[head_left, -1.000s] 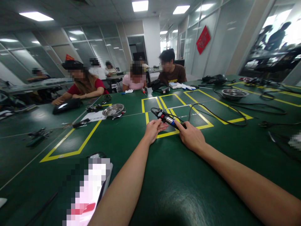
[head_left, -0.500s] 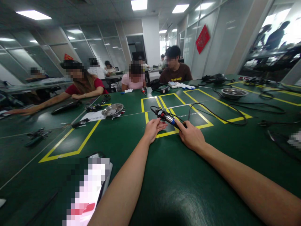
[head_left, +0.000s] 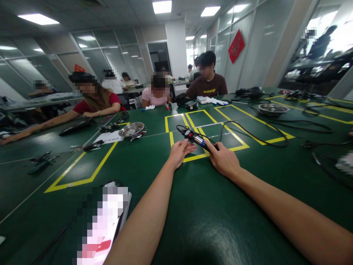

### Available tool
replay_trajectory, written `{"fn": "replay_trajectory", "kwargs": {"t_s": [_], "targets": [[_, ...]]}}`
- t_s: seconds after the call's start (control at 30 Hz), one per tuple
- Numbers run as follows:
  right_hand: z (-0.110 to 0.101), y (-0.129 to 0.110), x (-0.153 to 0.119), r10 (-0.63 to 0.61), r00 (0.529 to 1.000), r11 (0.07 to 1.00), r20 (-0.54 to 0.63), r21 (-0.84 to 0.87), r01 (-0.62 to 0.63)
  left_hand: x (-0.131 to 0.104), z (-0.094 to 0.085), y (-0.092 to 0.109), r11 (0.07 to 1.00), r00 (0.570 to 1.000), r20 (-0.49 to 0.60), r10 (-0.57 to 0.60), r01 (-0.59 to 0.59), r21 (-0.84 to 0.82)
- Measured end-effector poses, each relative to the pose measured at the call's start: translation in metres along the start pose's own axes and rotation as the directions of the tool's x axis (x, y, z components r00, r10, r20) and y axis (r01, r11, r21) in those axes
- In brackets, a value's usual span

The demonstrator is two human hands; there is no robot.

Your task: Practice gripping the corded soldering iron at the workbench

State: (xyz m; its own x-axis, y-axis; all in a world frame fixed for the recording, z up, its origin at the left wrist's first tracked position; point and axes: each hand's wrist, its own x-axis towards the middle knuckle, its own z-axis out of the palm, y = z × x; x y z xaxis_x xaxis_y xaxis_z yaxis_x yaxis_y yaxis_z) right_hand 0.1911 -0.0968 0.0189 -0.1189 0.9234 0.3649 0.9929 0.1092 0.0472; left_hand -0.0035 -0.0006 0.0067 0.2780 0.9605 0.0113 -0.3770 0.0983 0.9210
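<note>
My right hand (head_left: 224,158) is wrapped round the black rear of a cylindrical tool (head_left: 199,140) with a silver barrel and a blue band; its exact kind is unclear. Dark fittings with a red part and a looped black cable (head_left: 180,129) are at its far end. My left hand (head_left: 180,151) is just below and left of that end, palm turned up and fingers stretched out beneath the tool. Its thumb is close to the dark fittings; whether it touches them is hard to tell. Both hands are over a yellow-taped rectangle (head_left: 193,157) on the green table (head_left: 209,206).
A phone-like device (head_left: 104,221) with a lit screen lies near my left forearm. Metal bowls (head_left: 131,129) (head_left: 273,109) stand left and right. A black cable (head_left: 256,134) runs across the right side. Several people sit opposite, one in a brown shirt (head_left: 208,86).
My hands and the tool have hardly moved. At the far left, a co-worker's outstretched arm has shifted slightly, and the person in brown has shifted a little to the right.
</note>
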Motion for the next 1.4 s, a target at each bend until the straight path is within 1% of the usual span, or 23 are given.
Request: {"fn": "replay_trajectory", "kwargs": {"t_s": [0.23,0.43,0.6,0.97,1.13,1.27,1.4], "targets": [[0.000,0.001,0.000,0.001,1.000,1.000,0.001,0.004,-0.001,-0.001,-0.002,0.001,0.999,1.000,0.007,-0.003,0.003,-0.049],[0.002,0.001,-0.001,-0.011,0.999,1.000,-0.037,0.003,0.011,0.000,-0.006,0.002,0.992,1.000,0.016,-0.014,0.016,-0.128],[0.004,0.002,-0.001,-0.019,0.999,1.000,-0.050,0.004,0.019,0.001,-0.006,0.000,0.994,1.000,0.021,-0.013,0.015,-0.108],[0.005,0.004,-0.001,-0.059,0.994,0.997,-0.095,0.036,0.063,0.002,-0.008,-0.001,0.992,1.000,0.011,-0.011,0.012,-0.129],[0.008,0.006,0.000,-0.093,0.990,0.995,-0.105,0.026,0.096,0.003,-0.010,-0.002,0.985,1.000,0.022,-0.018,0.021,-0.171],[0.008,0.006,0.000,-0.111,0.988,0.993,-0.106,0.036,0.115,0.004,-0.012,-0.003,0.988,1.000,0.020,-0.010,0.013,-0.153],[0.005,0.004,-0.001,-0.118,0.990,0.991,-0.073,0.054,0.122,0.003,-0.012,-0.002,0.981,0.997,0.077,0.027,-0.012,-0.191]]}}
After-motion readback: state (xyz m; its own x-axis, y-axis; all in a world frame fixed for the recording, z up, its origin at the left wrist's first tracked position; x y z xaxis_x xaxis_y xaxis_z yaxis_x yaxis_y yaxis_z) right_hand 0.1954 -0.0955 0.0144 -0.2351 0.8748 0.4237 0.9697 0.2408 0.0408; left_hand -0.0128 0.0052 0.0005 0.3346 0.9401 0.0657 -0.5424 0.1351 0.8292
